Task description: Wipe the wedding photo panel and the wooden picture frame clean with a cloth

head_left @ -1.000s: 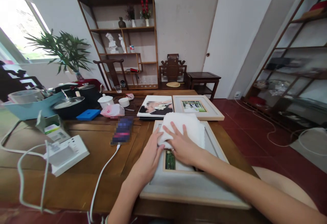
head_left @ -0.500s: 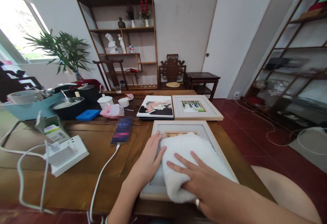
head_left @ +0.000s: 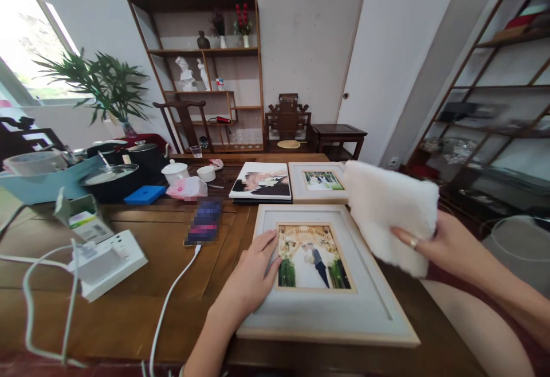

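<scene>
A light wooden picture frame (head_left: 326, 331) lies flat on the table, with a wedding photo (head_left: 313, 258) in its middle. My left hand (head_left: 253, 271) rests on the frame's left side, fingers stretched out and laid flat near the photo's edge. Off to the right, my right hand (head_left: 433, 251) grips a folded white fluffy cloth (head_left: 389, 211), thumb on the near face and the other fingers hidden behind it. The cloth is held up beside the frame's right edge and covers part of a second framed photo (head_left: 324, 180) farther back.
A photo album (head_left: 261, 181) lies beyond the near frame. On the left of the wooden table (head_left: 180, 314) are a phone (head_left: 204, 222), its white cable (head_left: 165, 297), a white power strip (head_left: 114, 265), an open box (head_left: 86, 222), a blue box (head_left: 145, 195) and a dark pot (head_left: 109, 179).
My right hand has lifted the white cloth off the near frame and carried it right, uncovering the wedding photo. My left hand stays on the frame's left side.
</scene>
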### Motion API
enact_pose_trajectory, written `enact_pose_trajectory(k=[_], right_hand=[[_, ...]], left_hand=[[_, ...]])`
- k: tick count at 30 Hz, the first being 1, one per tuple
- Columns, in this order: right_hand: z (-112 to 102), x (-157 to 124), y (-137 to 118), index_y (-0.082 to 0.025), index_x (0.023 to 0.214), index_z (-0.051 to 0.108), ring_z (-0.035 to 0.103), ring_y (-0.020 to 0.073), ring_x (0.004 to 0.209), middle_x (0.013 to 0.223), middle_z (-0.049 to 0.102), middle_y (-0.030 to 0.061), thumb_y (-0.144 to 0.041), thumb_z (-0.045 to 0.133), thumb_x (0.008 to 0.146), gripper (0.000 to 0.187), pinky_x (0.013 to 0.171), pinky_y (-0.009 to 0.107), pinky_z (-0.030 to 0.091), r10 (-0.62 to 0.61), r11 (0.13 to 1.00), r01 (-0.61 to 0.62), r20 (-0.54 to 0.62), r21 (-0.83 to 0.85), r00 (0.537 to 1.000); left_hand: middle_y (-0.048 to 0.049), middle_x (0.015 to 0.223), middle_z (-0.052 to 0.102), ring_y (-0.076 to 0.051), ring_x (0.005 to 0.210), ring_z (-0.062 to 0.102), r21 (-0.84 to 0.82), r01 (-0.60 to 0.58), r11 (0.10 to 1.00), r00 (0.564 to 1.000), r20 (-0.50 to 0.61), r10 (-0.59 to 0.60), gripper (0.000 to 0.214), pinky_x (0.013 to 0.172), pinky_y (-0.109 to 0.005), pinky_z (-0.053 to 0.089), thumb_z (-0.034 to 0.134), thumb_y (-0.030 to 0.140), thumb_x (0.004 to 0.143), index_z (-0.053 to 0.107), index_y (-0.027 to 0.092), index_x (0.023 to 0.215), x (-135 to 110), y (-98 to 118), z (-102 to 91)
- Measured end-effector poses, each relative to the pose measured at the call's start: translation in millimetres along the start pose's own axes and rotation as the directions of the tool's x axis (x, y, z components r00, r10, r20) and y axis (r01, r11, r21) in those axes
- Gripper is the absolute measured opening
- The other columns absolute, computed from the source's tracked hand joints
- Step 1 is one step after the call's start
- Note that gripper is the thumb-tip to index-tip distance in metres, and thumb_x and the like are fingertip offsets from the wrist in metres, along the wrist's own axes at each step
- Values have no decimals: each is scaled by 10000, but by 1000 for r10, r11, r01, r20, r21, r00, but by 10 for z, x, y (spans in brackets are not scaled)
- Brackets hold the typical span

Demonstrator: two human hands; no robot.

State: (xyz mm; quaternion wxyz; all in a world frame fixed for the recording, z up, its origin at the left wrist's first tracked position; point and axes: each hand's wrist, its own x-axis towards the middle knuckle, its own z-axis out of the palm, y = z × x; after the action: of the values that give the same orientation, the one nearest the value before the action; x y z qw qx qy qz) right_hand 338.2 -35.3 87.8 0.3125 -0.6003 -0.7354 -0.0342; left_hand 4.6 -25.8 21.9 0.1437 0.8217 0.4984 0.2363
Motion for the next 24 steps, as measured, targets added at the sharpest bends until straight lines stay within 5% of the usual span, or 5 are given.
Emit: enact_pose_trajectory(k=[5,9,14,18,24], right_hand=[[233,476,-243,-173,663,556,597,241,656,692,621,116,-103,441,716,145,594,364,471,-226,950,186,-144,-251,963],[668,685,-811,-176,930,617,475,248,1142,1187,573,122,33,413,670,391,939,404,376,-484,847,483,56,-223,873],[1135,644,-1288,-167,1186,520,331,249,1282,1288,511,129,-7,448,776,446,1040,447,241,-639,710,703,379,-43,669],[1144,547,-1215,-150,1181,528,348,260,1273,1289,509,148,5,431,785,436,1037,444,252,-571,745,663,444,-72,690],[840,464,-729,-165,1136,578,395,270,1245,1231,565,129,82,380,703,536,1023,470,272,-444,790,589,502,-172,742]], left_hand=[[-113,1389,406,-247,1295,352,-7,4,1000,1000,-9,-4,447,1056,-436,325,406,258,887,410,179,1327,-4,-13,12],[-107,1381,416,-240,1293,356,-14,-10,1000,1000,-23,10,439,1057,-424,325,415,247,885,418,186,1320,-5,-3,4],[-103,1328,471,-256,1270,379,-48,-42,998,998,-45,40,378,1019,-438,363,440,197,868,498,198,1242,20,43,-32],[-98,1314,490,-248,1253,404,-65,-39,997,998,-42,36,382,1022,-429,359,448,189,864,500,207,1243,37,54,-43],[-100,1354,463,-233,1273,392,-35,16,999,999,-33,-17,415,1049,-433,333,443,222,866,470,196,1280,26,35,-25]])
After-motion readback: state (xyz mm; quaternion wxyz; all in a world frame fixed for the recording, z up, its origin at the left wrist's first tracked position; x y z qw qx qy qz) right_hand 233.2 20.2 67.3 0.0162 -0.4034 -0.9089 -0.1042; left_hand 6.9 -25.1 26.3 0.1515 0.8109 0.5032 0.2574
